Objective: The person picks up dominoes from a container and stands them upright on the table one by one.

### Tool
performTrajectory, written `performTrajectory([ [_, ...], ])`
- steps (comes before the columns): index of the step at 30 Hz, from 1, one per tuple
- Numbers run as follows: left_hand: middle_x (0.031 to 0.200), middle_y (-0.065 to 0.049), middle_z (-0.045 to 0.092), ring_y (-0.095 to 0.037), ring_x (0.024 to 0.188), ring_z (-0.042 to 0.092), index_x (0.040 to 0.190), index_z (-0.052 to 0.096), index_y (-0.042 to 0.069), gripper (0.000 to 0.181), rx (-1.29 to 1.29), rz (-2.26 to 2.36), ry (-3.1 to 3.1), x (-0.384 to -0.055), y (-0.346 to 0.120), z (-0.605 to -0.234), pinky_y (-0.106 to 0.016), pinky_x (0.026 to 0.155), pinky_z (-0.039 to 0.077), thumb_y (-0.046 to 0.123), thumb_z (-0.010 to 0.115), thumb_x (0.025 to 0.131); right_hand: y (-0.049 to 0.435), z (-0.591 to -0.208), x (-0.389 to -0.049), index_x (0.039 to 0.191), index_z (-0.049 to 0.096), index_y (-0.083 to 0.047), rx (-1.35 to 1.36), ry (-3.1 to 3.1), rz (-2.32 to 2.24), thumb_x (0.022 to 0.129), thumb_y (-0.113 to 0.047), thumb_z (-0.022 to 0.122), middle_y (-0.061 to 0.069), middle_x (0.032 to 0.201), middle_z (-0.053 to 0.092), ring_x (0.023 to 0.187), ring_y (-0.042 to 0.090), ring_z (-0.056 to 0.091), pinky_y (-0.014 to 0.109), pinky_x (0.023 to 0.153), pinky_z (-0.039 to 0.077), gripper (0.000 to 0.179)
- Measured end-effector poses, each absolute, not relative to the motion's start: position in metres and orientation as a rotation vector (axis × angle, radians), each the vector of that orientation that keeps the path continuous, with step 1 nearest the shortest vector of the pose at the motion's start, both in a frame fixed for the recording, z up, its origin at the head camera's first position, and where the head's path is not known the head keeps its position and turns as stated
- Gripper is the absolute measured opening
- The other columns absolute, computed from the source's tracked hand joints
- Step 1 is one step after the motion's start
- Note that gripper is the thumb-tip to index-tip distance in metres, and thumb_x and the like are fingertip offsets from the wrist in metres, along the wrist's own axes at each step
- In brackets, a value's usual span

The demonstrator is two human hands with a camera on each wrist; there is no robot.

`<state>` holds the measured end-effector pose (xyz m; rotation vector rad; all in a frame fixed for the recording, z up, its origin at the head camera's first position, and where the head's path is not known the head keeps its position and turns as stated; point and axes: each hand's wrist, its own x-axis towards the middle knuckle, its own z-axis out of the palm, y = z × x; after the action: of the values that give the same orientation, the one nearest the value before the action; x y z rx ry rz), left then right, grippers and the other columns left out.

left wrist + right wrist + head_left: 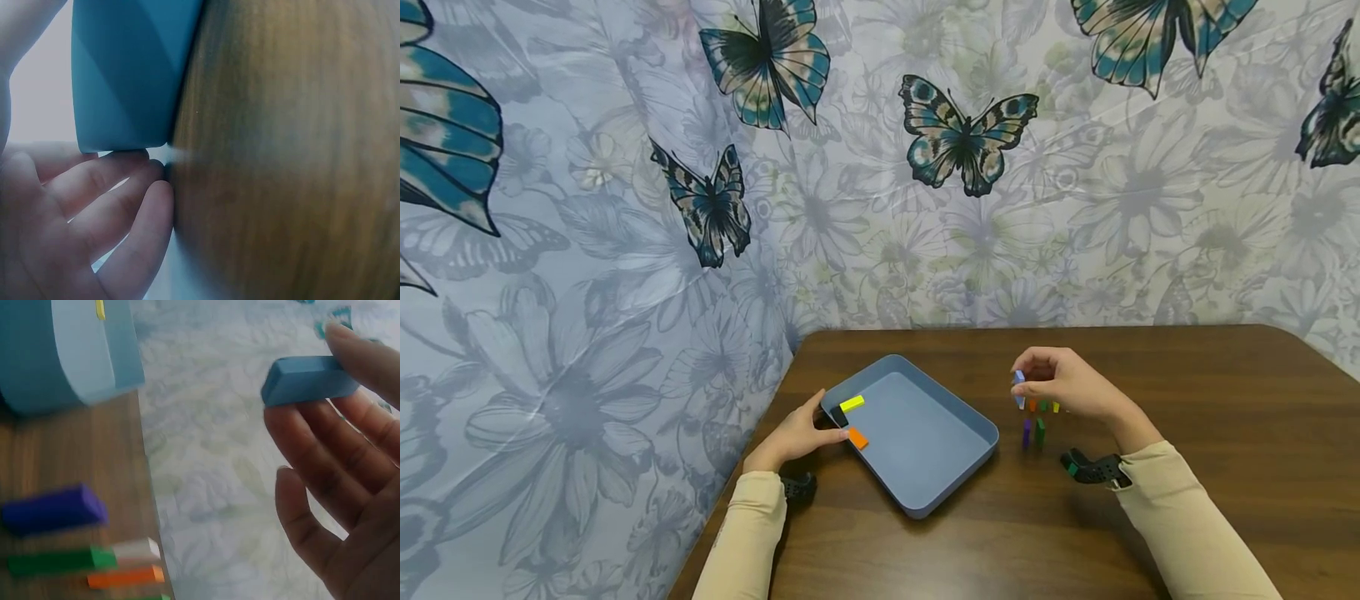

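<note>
In the head view my right hand (1063,383) pinches a light-blue domino-like block (1018,377) between thumb and fingers. The right wrist view shows this blue block (306,380) held above the tabletop. Beneath and in front of that hand stand a purple block (1026,433), a green block (1040,432), and smaller-looking orange (1032,406) and yellow (1056,407) ones. At the left corner of a grey-blue tray (951,400), my left hand (793,437) holds the wall, thumb and fingers on either side. Inside that corner lie yellow (852,403), black (839,416) and orange (858,437) blocks.
Everything stands on a brown wooden table (1225,433). Behind it and along its left side hangs a butterfly-and-flower patterned cloth (880,225). A white block (136,549) shows behind the green one in the right wrist view. Each wrist wears a black band (1093,468).
</note>
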<state>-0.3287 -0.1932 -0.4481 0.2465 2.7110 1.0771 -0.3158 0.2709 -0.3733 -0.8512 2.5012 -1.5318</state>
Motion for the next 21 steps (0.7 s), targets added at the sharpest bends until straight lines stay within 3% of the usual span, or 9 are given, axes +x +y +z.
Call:
performTrajectory([
  [5,0.163,-0.025,0.026,-0.042,0.144,0.040,0.162,0.013,0.007,0.107,0.250,1.073,2.714,-0.328,-0.193,-0.444,-0.055,0.109,0.044,0.049,0.076,0.086,0.290,-0.372,-0.314,0.104,0.061,0.004,-0.843,2.478,-1.529,0.091,-0.012,0.073,0.006,0.091,0.070,0.081,0.018,0.068,0.030,0.071,0.058,0.024],
  [13,0.162,-0.024,0.027,-0.041,0.143,0.041,0.162,0.013,0.007,0.107,0.250,1.047,2.722,-0.328,-0.196,-0.444,-0.055,0.109,0.044,0.049,0.076,0.087,0.307,-0.382,-0.315,0.100,0.058,0.002,-0.880,2.442,-1.387,0.091,-0.011,0.073,-0.003,0.087,0.065,0.073,0.014,0.060,0.029,0.057,0.048,0.022],
  [21,0.161,-0.025,0.029,-0.041,0.143,0.041,0.162,0.013,0.007,0.109,0.256,1.055,2.713,-0.325,-0.199,-0.446,-0.056,0.110,0.043,0.051,0.076,0.085,0.318,-0.397,-0.314,0.099,0.056,0.006,-0.849,2.402,-1.356,0.091,-0.009,0.073,-0.003,0.085,0.061,0.077,0.011,0.061,0.031,0.066,0.051,0.024],
])
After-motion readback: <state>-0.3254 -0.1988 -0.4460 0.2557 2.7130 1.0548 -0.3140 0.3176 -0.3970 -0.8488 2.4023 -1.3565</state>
